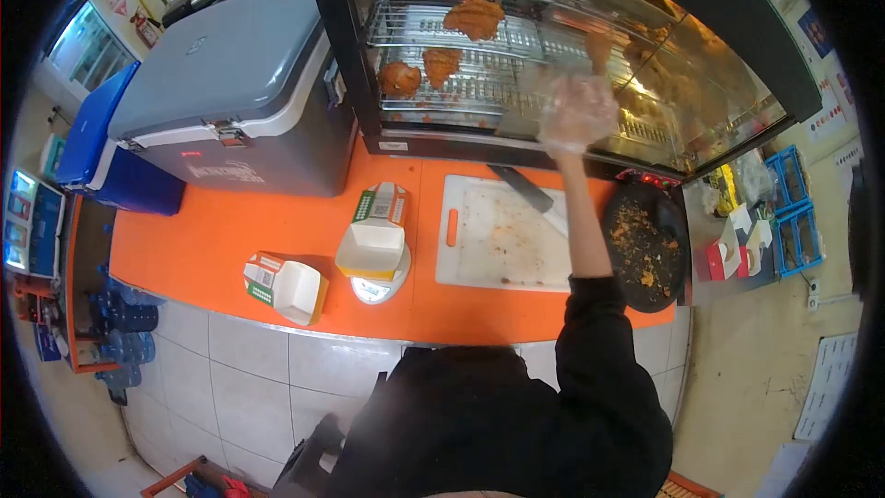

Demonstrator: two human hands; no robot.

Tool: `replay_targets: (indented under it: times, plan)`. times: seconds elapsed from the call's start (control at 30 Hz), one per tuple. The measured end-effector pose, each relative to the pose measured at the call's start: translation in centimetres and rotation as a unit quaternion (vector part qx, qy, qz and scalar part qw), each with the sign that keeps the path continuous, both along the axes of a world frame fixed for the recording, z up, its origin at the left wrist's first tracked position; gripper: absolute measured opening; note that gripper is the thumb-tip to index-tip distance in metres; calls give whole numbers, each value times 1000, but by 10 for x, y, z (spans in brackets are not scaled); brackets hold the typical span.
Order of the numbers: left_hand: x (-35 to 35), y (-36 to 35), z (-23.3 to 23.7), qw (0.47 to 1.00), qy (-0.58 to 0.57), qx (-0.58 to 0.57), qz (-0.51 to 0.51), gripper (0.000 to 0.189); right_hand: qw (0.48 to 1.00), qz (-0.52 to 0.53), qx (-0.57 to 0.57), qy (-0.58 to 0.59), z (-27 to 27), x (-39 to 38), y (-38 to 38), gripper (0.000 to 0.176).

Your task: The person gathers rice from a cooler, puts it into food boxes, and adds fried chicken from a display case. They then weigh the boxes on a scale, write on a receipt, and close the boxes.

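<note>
My right hand (pixel 579 115), in a clear plastic glove, reaches up to the front of the glass food warmer (pixel 433 143). Motion smears its fingers, and I cannot tell whether they hold anything. Pieces of fried chicken (pixel 475 18) lie on the wire racks inside, left of the hand. Below my forearm is a white cutting board (pixel 502 231) scattered with crumbs, with a cleaver (pixel 521 186) across its top edge. A dark round pan (pixel 636 258) of crumbs sits right of the forearm. My left hand is out of view.
On the orange counter (pixel 203 240), an open paper box (pixel 373 244) rests on a small white scale (pixel 380 288). Another open box (pixel 297 293) lies near the front edge. A large grey cooler (pixel 267 152) and a blue cooler (pixel 138 189) stand at the left.
</note>
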State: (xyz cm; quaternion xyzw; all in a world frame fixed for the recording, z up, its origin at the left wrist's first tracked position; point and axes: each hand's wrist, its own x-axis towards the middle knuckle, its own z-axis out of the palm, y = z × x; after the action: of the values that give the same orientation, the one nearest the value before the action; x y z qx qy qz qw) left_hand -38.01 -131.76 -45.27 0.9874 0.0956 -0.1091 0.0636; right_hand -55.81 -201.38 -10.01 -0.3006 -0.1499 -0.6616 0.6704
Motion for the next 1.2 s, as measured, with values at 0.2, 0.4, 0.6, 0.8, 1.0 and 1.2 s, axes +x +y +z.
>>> replay_targets:
  times: [0.2, 0.4, 0.6, 0.8, 1.0, 1.2]
  plan:
    - [3, 8, -18, 965, 197, 79, -151, 44, 236, -807, -231, 489, 82, -32, 29, 23]
    - [35, -20, -16, 974, 117, 35, -193, 49, 221, -758, -297, 537, 180, 33, 1, 36]
    - [72, -92, 18, 949, -98, -289, -79, 50, 157, -751, -290, 572, 185, 22, -38, 33]
    - [11, -38, -51, 924, 37, -380, 1, 52, 158, -750, -287, 574, 182, 34, -54, 31]
    - [-76, 46, -61, 926, 326, 33, -187, 38, 163, -756, -291, 563, 189, 38, -57, 29]
    - [-67, 42, -44, 926, 338, 68, -157, 29, 166, -760, -280, 562, 187, 35, -57, 27]
